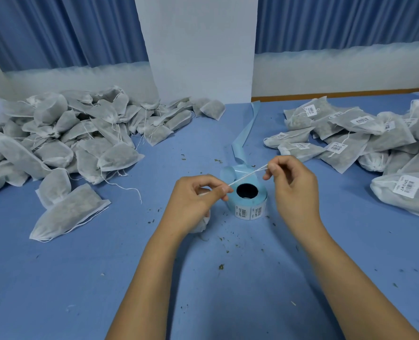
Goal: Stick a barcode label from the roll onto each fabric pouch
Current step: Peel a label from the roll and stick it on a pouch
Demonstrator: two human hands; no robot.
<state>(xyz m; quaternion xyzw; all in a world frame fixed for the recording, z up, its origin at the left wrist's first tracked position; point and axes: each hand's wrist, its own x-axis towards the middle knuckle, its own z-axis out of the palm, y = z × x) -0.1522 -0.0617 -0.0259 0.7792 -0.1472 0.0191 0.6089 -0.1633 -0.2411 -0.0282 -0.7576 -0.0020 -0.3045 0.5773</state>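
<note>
My left hand [196, 200] grips a white fabric pouch [202, 223], mostly hidden under the palm, and pinches its drawstring near the neck. My right hand [290, 181] pinches the far end of that white drawstring [247, 175], pulled taut above the label roll. The roll of barcode labels [249, 203] stands on the blue table between my hands, with printed labels showing on its front. Its pale blue backing strip [246, 130] trails away toward the wall.
A big heap of unlabelled pouches [64, 141] fills the left of the blue table [105, 278]. Labelled pouches [365, 146] are piled on the right. Bits of dried herb are scattered round the roll. A white pillar and blue curtains stand behind.
</note>
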